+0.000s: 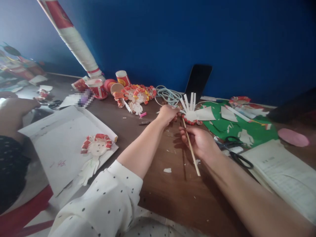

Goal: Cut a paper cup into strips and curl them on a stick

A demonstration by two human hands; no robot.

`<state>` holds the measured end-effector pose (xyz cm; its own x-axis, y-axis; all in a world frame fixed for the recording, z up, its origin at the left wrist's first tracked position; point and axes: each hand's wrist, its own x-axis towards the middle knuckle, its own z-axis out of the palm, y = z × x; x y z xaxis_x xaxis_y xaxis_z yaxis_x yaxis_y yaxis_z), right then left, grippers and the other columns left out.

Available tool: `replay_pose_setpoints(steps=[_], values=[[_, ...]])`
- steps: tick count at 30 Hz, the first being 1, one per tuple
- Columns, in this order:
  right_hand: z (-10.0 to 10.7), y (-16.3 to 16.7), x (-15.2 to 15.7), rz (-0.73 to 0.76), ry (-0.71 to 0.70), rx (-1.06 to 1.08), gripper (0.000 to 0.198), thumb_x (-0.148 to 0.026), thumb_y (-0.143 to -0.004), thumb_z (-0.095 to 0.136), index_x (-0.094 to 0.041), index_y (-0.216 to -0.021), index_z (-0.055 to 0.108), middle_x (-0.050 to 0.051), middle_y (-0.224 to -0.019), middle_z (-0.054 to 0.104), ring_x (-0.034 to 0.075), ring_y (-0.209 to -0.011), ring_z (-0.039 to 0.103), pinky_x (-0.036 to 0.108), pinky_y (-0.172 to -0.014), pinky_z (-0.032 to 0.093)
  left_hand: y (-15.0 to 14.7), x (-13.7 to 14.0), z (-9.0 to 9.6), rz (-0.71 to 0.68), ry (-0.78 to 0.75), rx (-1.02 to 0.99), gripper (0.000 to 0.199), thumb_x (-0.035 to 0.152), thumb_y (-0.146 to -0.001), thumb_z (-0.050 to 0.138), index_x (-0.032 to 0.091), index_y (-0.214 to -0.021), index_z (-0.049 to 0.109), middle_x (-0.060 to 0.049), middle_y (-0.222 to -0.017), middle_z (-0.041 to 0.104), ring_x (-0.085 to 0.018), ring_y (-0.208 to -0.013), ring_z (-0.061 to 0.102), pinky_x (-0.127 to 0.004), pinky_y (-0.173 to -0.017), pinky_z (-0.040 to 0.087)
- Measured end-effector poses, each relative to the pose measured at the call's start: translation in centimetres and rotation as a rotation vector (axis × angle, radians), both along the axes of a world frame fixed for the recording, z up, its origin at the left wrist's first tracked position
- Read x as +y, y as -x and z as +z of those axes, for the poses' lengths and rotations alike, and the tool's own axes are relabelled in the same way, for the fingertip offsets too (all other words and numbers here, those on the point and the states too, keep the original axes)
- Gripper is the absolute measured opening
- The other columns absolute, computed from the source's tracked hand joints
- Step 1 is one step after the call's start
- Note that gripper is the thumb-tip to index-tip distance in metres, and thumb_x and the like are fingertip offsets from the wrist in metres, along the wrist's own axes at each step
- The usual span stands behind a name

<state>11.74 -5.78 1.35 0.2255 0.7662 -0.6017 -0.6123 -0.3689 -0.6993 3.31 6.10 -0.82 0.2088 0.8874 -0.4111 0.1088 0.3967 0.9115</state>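
Note:
A thin pale wooden stick point(192, 153) slants down over the table, its lower end toward me. My right hand point(199, 140) is closed on its upper part with a pinch of thumb and fingers. Beside the stick's top end, my left hand point(168, 115) is closed, its fingertips pressed together; what they hold is hidden. Just beyond both hands is a white paper cut-out point(191, 115) with upright strips and a red-and-white curled edge below. The stick's top meets the area between my left fingertips and this cut-out; whether it touches the paper I cannot tell.
Scissors point(240, 159) and green paper point(264, 131) lie at right, near an open book point(288, 168). A phone point(198, 79) leans on the blue wall. Paper cups point(122, 78) and paper dolls point(139, 97) stand behind. Another person's arm point(19, 108) is at left.

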Motion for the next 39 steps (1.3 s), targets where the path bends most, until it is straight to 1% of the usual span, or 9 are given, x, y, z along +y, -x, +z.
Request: replay_pose_setpoints(steps=[3,9,15,19,23,26,30,36,39], values=[[0.4,0.8,-0.6,0.006,0.017,0.003,0.016,0.0,-0.078,0.048,-0.01,-0.076,0.06,0.004,-0.063,0.065,0.009,-0.049,0.059,0.016,-0.043,0.053,-0.2,-0.1,-0.3,0.028,-0.119,-0.003,0.023,0.023,-0.083,0.059,0.013,-0.062,0.057,0.001,-0.049,0.051,-0.004,-0.037,0.038,-0.018,-0.042,0.032],[-0.2,1.3,-0.9,0.037,-0.125,-0.11,0.018,-0.003,-0.078,0.049,-0.014,-0.088,0.059,0.001,-0.068,0.064,0.008,-0.051,0.058,0.017,-0.041,0.052,-0.3,-0.3,0.0,-0.032,-0.027,-0.009,0.021,0.015,-0.081,0.057,0.012,-0.06,0.056,0.002,-0.047,0.049,-0.003,-0.035,0.038,-0.016,-0.038,0.028],[-1.8,-0.1,0.4,-0.002,-0.199,-0.187,0.014,-0.01,-0.076,0.058,-0.016,-0.087,0.061,-0.001,-0.067,0.06,0.006,-0.049,0.052,0.013,-0.037,0.043,0.2,-0.5,1.1,-0.142,0.155,-0.065,0.019,0.009,-0.081,0.057,0.011,-0.062,0.057,0.0,-0.054,0.057,0.0,-0.037,0.039,-0.011,-0.036,0.028],[-2.1,-1.1,0.9,0.074,-0.227,-0.058,0.017,-0.007,-0.074,0.056,-0.016,-0.088,0.061,-0.002,-0.063,0.055,0.004,-0.044,0.045,0.009,-0.033,0.032,0.9,-0.3,1.5,-0.225,0.259,-0.175,0.022,0.01,-0.084,0.055,0.01,-0.062,0.057,0.0,-0.054,0.056,0.0,-0.036,0.039,-0.009,-0.035,0.029],[-2.1,-1.9,1.4,0.149,-0.239,0.168,0.018,-0.004,-0.073,0.055,-0.016,-0.086,0.057,-0.002,-0.064,0.053,0.001,-0.042,0.041,0.005,-0.031,0.025,1.3,-0.1,1.1,-0.322,0.255,-0.212,0.022,0.009,-0.084,0.056,0.01,-0.063,0.059,0.0,-0.053,0.053,0.0,-0.038,0.04,-0.007,-0.034,0.029],[-2.1,-2.2,1.6,0.171,-0.24,0.259,0.018,-0.003,-0.075,0.052,-0.017,-0.086,0.054,-0.002,-0.066,0.052,0.001,-0.041,0.04,0.004,-0.03,0.022,1.3,-0.1,1.0,-0.348,0.282,-0.233,0.023,0.011,-0.087,0.053,0.01,-0.065,0.059,0.001,-0.052,0.051,-0.001,-0.039,0.041,-0.006,-0.034,0.029],[-2.2,-2.3,1.6,0.187,-0.239,0.276,0.019,-0.003,-0.077,0.05,-0.018,-0.088,0.053,-0.002,-0.066,0.051,0.001,-0.041,0.039,0.004,-0.03,0.021,1.6,0.0,1.1,-0.324,0.349,-0.279,0.025,0.018,-0.09,0.051,0.01,-0.067,0.058,-0.001,-0.055,0.055,-0.001,-0.04,0.041,-0.007,-0.034,0.032],[-2.1,-2.2,1.5,0.181,-0.245,0.244,0.022,-0.002,-0.073,0.053,-0.019,-0.087,0.051,-0.003,-0.064,0.05,0.001,-0.04,0.037,0.005,-0.03,0.019,2.6,0.0,1.3,-0.483,0.301,-0.282,0.021,0.006,-0.084,0.05,0.01,-0.068,0.062,0.0,-0.053,0.053,-0.003,-0.044,0.048,-0.008,-0.039,0.035],[-2.0,-2.2,1.4,0.189,-0.251,0.217,0.024,-0.001,-0.071,0.053,-0.019,-0.087,0.052,-0.004,-0.064,0.05,0.001,-0.04,0.037,0.005,-0.03,0.018,3.0,-0.2,1.6,-0.525,0.263,-0.301,0.02,0.003,-0.083,0.051,0.011,-0.071,0.064,0.0,-0.059,0.056,-0.003,-0.048,0.05,-0.009,-0.043,0.038]])
